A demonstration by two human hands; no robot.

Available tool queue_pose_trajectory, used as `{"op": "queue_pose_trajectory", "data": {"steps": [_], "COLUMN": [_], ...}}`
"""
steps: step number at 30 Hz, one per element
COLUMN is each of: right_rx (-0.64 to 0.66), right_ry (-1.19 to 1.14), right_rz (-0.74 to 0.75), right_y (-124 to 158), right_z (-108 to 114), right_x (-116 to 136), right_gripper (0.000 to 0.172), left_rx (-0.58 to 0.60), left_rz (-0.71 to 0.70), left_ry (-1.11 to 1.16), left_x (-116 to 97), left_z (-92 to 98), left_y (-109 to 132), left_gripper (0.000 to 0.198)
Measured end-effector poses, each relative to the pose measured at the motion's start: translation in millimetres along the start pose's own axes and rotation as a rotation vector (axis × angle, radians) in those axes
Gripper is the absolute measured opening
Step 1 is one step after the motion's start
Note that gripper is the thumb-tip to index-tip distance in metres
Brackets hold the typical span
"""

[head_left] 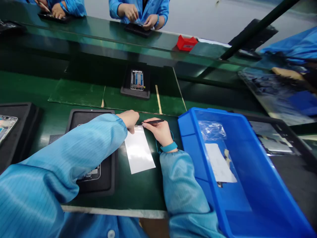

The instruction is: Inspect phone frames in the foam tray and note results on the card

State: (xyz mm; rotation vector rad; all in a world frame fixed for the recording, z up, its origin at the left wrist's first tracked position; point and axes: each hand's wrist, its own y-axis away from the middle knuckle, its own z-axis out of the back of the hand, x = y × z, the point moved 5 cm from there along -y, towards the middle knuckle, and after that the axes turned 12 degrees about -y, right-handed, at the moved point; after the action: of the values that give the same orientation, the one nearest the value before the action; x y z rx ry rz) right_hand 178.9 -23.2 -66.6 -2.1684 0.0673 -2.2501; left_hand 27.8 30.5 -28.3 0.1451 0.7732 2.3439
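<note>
A glossy white sheet [140,152] lies on the green mat in front of me. My left hand [130,119] is closed at its upper left corner, the fingers pinching down on that edge. My right hand [159,130] grips a slim black pen-like tool [156,121], its tip close to the sheet's top edge. Whether it is tweezers or a pen I cannot make out. Under my left forearm is a black tray [109,172] with an opened phone [95,173] in it, mostly hidden by the sleeve.
A blue bin [183,127] on the right holds clear plastic and white paper. Another black tray [27,132] with a phone part is at the left. Ahead, an opened phone [137,80] rests on a black tray. Beyond the shelf, co-workers' hands [131,13] work near a red box [186,43].
</note>
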Motion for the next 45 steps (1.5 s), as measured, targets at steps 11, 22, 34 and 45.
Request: {"op": "queue_pose_trajectory", "data": {"steps": [11,22,34,45], "right_rx": [-0.001,-0.045,-0.195,-0.126], "right_ry": [0.007,-0.016,-0.122,-0.19], "right_rz": [0.01,-0.013,0.077,0.265], "right_y": [0,2,43,113], "right_z": [0,2,1,-70], "right_x": [2,-2,50,125], "right_gripper": [0.028,0.034,0.027,0.018], "left_rx": [-0.008,0.006,-0.131,-0.479], "left_rz": [-0.002,0.006,-0.088,-0.05], "left_ry": [-0.008,-0.003,-0.019,0.74], "left_x": [-1,1,-9,10], "left_z": [0.6,0.1,27.3,-9.9], "left_y": [1,0,55,205], "left_gripper": [0.044,0.048,0.047,0.022]}}
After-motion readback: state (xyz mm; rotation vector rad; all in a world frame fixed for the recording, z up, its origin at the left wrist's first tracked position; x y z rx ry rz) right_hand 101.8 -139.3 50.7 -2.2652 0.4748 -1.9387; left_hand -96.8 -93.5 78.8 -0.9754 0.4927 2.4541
